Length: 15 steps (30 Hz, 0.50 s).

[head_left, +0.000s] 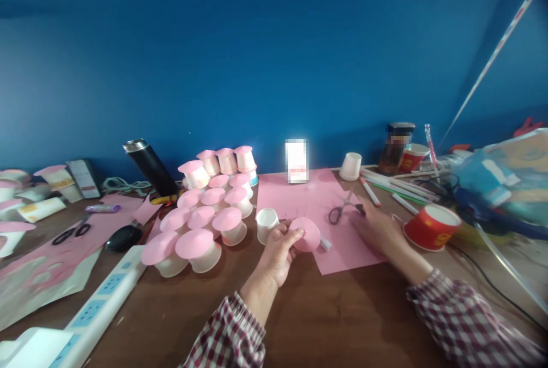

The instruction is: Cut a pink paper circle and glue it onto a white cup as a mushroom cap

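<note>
My left hand [280, 251] is closed on a round pink paper disc [309, 235], pinching its edge between thumb and fingers. Just behind that hand stands a white paper cup [267, 225]. My right hand [379, 230], smeared by motion, is over the pink paper sheet [295, 197]. Its fingertips are at one handle of a pair of scissors [345, 209]; whether they grip it I cannot tell. A small whitish piece [325, 243] lies beside the disc. To the left, several cups topped with pink paper discs [197, 243] stand in rows.
A red paper cup [432, 226] stands right of my right hand, with pens [398, 185] behind it. On the left are a white power strip [103, 294], a black computer mouse [124, 235], a black bottle [150, 168] and more scissors [71, 232]. A blue wall [274, 60] bounds the back.
</note>
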{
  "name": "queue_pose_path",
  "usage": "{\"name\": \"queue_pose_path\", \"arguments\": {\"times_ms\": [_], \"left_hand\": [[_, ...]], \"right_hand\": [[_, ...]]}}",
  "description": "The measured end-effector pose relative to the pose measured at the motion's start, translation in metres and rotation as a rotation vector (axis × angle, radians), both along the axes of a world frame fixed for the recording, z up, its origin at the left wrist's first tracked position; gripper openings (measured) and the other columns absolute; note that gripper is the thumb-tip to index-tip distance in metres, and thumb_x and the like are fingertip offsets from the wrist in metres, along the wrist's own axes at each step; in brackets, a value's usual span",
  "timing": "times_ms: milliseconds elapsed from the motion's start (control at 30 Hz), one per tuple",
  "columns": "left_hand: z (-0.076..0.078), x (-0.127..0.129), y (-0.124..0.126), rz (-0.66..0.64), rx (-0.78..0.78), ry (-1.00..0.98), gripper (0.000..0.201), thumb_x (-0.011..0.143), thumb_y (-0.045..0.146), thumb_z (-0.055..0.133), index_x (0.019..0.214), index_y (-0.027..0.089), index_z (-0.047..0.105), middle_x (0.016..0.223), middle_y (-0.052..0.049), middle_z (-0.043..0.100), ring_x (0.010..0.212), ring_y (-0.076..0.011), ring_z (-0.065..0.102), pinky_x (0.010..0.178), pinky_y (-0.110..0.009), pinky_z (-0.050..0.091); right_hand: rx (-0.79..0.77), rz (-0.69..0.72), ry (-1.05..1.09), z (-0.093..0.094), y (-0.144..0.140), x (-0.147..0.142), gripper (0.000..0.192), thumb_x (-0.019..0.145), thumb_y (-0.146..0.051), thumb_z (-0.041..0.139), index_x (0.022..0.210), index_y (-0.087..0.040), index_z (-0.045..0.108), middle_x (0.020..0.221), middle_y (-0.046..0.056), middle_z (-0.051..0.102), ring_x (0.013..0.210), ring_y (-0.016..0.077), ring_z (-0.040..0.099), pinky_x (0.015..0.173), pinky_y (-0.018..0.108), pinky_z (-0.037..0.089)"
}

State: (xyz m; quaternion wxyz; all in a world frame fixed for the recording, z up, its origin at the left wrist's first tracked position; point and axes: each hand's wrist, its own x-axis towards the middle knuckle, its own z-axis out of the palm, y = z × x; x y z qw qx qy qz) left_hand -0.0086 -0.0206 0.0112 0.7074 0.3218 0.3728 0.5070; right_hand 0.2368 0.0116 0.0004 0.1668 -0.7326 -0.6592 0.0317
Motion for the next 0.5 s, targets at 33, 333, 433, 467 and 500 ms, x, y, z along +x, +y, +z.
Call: {"name": "queue_pose_path", "arguments": {"times_ms": [33,333,433,467,500], "left_hand": [[-0.0003,0.0,0.0,-0.005,0.001,-0.001,0.031,0.068,0.026,0.072,0.095,0.014,0.064,0.088,-0.006,0.066,0.08,-0.0159,0.06,0.065,-0.026,0.049],[-0.0036,0.0005,0.0004,-0.037,0.01,-0.017,0.034,0.068,0.024,0.073,0.099,0.014,0.062,0.088,-0.006,0.066,0.08,-0.0152,0.06,0.069,-0.026,0.048],[-0.0044,0.0005,0.0004,-0.031,0.003,-0.037,0.034,0.068,0.022,0.074,0.099,0.015,0.061,0.088,-0.004,0.065,0.078,-0.0129,0.059,0.067,-0.024,0.047],[-0.0048,0.0005,0.0004,-0.034,0.005,-0.043,0.033,0.068,0.022,0.073,0.098,0.015,0.061,0.087,-0.004,0.065,0.078,-0.0123,0.059,0.066,-0.023,0.047],[-0.0053,0.0004,0.0006,-0.037,0.009,-0.047,0.031,0.069,0.022,0.073,0.097,0.015,0.062,0.086,-0.004,0.065,0.076,-0.0118,0.058,0.066,-0.022,0.047]], "right_hand": [[-0.022,0.003,-0.046,0.0014,-0.0013,0.0005,0.051,0.086,-0.04,0.045,0.132,-0.017,0.042,0.109,0.016,0.066,0.097,0.0354,0.062,0.081,0.048,0.042],[0.082,0.086,-0.234,0.0024,-0.0058,0.0023,0.034,0.091,-0.023,0.038,0.118,-0.014,0.057,0.11,0.017,0.062,0.101,0.0301,0.058,0.079,0.039,0.045],[0.069,0.05,-0.221,0.001,-0.0052,0.0008,0.041,0.091,-0.021,0.037,0.13,-0.014,0.047,0.116,0.019,0.058,0.107,0.0324,0.054,0.082,0.044,0.044],[0.058,0.038,-0.215,0.0003,-0.0047,0.0003,0.042,0.092,-0.022,0.036,0.133,-0.015,0.043,0.118,0.019,0.057,0.108,0.0331,0.054,0.083,0.046,0.043],[0.047,0.03,-0.209,-0.0006,-0.0041,-0.0001,0.044,0.093,-0.023,0.035,0.136,-0.015,0.039,0.119,0.02,0.057,0.108,0.0336,0.054,0.084,0.049,0.042]]}}
